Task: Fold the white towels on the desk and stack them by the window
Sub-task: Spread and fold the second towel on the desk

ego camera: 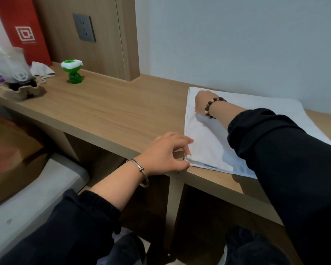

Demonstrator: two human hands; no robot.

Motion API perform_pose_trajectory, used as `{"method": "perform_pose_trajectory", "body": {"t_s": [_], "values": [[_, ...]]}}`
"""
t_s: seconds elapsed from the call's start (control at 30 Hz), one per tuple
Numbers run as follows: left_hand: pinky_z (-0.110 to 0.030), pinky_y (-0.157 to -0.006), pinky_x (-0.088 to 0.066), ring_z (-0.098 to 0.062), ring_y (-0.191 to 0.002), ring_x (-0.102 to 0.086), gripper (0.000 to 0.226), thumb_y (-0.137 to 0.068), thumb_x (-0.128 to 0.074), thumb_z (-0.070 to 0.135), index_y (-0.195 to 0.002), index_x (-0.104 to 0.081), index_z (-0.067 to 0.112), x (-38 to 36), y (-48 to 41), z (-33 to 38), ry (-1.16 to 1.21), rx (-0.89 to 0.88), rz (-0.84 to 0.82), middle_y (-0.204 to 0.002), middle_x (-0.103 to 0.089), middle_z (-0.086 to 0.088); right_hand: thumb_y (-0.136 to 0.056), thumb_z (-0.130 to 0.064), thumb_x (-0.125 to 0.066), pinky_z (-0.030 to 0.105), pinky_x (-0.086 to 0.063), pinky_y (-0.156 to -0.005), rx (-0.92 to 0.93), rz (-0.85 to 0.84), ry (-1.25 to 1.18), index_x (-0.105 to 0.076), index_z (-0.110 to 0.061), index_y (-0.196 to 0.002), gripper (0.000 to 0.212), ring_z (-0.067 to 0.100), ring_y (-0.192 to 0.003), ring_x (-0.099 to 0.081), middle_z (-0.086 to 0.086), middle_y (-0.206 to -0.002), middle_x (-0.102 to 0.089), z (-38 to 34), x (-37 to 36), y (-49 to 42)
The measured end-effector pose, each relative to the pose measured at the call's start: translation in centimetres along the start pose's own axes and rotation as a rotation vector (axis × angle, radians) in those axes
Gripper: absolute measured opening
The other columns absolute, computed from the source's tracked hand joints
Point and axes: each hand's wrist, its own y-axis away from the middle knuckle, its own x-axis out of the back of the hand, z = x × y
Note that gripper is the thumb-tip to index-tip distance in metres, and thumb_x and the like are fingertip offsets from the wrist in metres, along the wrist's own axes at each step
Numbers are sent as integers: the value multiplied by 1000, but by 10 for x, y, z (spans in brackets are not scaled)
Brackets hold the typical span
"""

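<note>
There it lay, the white cloth towel (204, 142) spread flat at the right end of the light wooden desk (113, 111), near edge along the desk's front lip! The left hand (164, 153) pinched its near-left corner between thumb and curled fingers. The right hand (201, 102) sat on the far-left corner, fingers hidden behind the knuckles, so gripping or pressing, I could not tell. Well apart to the left stood a green-and-white plastic figurine (73, 71)
</note>
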Motion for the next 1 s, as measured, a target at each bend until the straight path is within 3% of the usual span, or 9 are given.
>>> {"method": "perform_pose_trajectory", "body": {"t_s": [0.07, 0.23, 0.33, 0.43, 0.53, 0.63, 0.7, 0.8, 1.0], "values": [[-44, -107, -31, 3, -124, -35, 27, -76, -71, 29, -74, -48, 44, 0, 0, 0, -6, -1, -10, -128, -50, 24, -84, -6, -49, 22, -36, -50, 22, 87, 29, -51, -8, -67, 18, 23, -57, -50, 4, -64, -50, 0, -4, -3], [-38, -107, -30, 3, -123, -36, 29, -76, -71, 28, -74, -46, 43, -1, 0, -2, -18, -12, 2, -132, -51, 22, -96, -20, -46, 31, -39, -66, 57, 233, 27, -58, -9, -99, 17, 28, -88, -58, 7, -102, -58, -3, -25, -10], [-33, -106, -30, 6, -122, -35, 27, -77, -72, 27, -75, -48, 41, -1, 0, -3, -3, -13, 4, -132, -51, 21, -97, -22, -44, 33, -45, -82, 14, 169, -232, -58, -8, -114, 26, 28, -104, -57, 10, -120, -59, 2, -21, -10], [-31, -105, -30, 4, -121, -36, 27, -76, -72, 25, -75, -48, 39, -1, 0, -2, 0, -11, 7, -131, -51, 20, -98, -21, -40, 35, -37, -102, -67, 127, -515, -41, -12, -140, 43, 29, -128, -43, 12, -142, -44, 15, -5, 5], [-27, -103, -30, 4, -119, -36, 27, -76, -72, 23, -73, -49, 37, -1, 1, -1, -4, -6, 15, -130, -51, 18, -94, -22, -40, 43, -34, -107, -78, 90, -394, -33, -13, -144, 51, 33, -133, -35, 12, -146, -37, 23, -2, 42], [-26, -99, -34, 1, -111, -42, 21, -75, -74, 19, -76, -56, 30, -2, 2, 2, 38, 19, 41, -120, -52, 13, -96, -38, -34, 52, -31, -106, -19, -29, -214, -30, -14, -142, 52, 32, -134, -32, 10, -147, -32, 16, -27, 92], [-26, -96, -37, -4, -107, -45, 17, -75, -74, 18, -78, -60, 26, -2, 3, 5, 55, 37, 44, -112, -52, 9, -97, -50, -23, 58, -21, -109, -27, -99, -125, -19, -20, -147, 58, 29, -142, -16, 5, -156, -16, 11, -47, 117], [-19, -90, -38, -6, -103, -46, 14, -76, -75, 18, -80, -64, 23, 0, 4, 7, 97, 72, 17, -106, -51, 8, -95, -58, -13, 59, -6, -113, -26, -88, -94, -6, -26, -150, 64, 25, -147, 1, 1, -160, 2, 11, -58, 125], [-24, -85, -41, -10, -97, -48, 10, -79, -74, 23, -85, -67, 21, 4, 9, 10, 22, 8, 8, -104, -53, 5, -92, -63, -13, 65, -1, -110, -64, -158, -89, 0, -29, -150, 69, 25, -147, 7, -1, -160, 9, 9, -54, 124]]}}
